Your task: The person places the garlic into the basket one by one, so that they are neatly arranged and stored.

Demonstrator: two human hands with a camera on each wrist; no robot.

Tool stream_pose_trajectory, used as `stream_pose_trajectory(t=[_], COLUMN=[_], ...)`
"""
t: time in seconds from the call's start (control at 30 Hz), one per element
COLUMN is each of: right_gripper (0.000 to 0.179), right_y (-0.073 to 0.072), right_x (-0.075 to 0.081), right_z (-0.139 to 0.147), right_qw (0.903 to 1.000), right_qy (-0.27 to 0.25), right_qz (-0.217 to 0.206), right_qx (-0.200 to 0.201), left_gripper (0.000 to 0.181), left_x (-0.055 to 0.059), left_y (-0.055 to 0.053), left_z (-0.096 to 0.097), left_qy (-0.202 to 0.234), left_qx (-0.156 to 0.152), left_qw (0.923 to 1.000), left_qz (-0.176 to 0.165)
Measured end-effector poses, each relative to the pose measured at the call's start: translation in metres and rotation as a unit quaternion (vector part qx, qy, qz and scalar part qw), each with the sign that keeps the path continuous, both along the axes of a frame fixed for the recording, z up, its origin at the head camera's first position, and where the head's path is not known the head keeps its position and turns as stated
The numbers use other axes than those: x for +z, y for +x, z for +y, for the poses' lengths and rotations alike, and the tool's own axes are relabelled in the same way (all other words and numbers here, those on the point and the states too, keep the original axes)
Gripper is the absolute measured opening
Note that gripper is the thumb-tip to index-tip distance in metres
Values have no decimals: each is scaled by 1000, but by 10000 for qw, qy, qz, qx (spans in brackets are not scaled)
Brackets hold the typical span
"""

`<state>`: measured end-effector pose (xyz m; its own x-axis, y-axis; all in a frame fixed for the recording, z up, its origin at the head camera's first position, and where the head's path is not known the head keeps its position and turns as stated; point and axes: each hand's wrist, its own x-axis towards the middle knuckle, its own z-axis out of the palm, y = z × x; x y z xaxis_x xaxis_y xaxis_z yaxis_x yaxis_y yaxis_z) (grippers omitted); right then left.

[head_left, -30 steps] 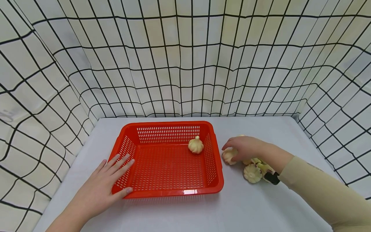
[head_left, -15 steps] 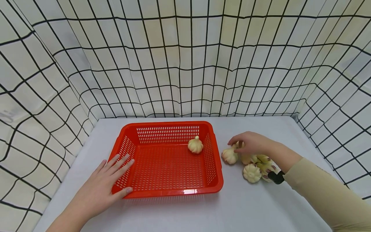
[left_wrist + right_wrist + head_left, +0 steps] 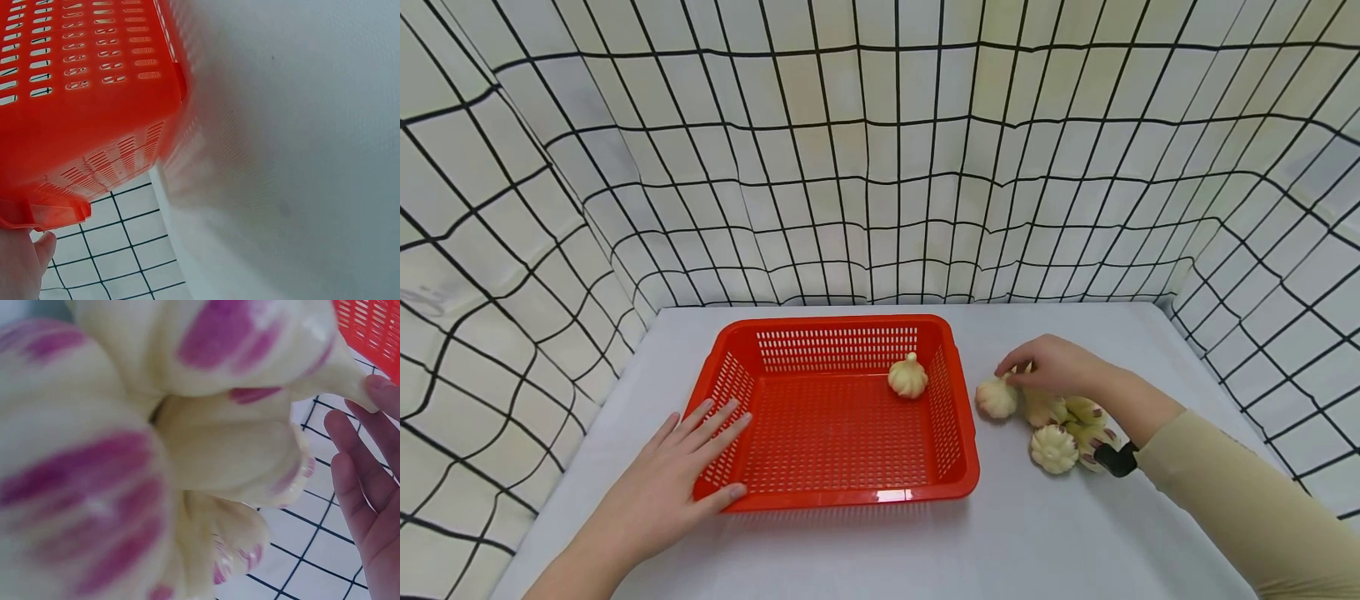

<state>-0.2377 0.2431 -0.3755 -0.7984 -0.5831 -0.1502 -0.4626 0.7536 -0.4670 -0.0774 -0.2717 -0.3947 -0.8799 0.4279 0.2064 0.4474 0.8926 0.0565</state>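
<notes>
My left hand (image 3: 673,479) rests with spread, straight fingers over the left rim of a red plastic basket (image 3: 850,498). Inside the basket, near its right wall, sits one garlic bulb (image 3: 907,379), stem up. To the basket's right, my right hand (image 3: 1056,367) pinches the stem of another garlic bulb (image 3: 997,398), thumb and fingertips at its top. Beneath and beside that hand lie several more bulbs, including a pale one (image 3: 1054,450) with its ribbed side up. In the right wrist view, purple-streaked garlic (image 3: 94,506) fills the near side, and a stem reaches the fingertips.
A white table (image 3: 880,550) carries everything. White walls with black netting (image 3: 880,167) enclose it at the back and both sides. A black wrist device (image 3: 1116,458) at the right sleeve hangs close to the bulbs.
My right hand has drawn back slightly from the leftmost bulb, then closed its fingertips at that bulb's stem. The bulb has shifted a little. My left hand and the basket stay put.
</notes>
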Motion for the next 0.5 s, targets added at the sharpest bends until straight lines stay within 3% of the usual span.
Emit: stream_pose_trajectory(t=[0.5], right_gripper=[23], right_y=[-4], right_x=[34], right_z=[1], right_qw=[9988], right_qy=[-159], right_qz=[414], right_qx=[-182], left_gripper=[80], left_x=[1], left_y=[0], left_z=[1], left_qy=[0], left_qx=[17], left_qw=[10000], left_qz=[-98])
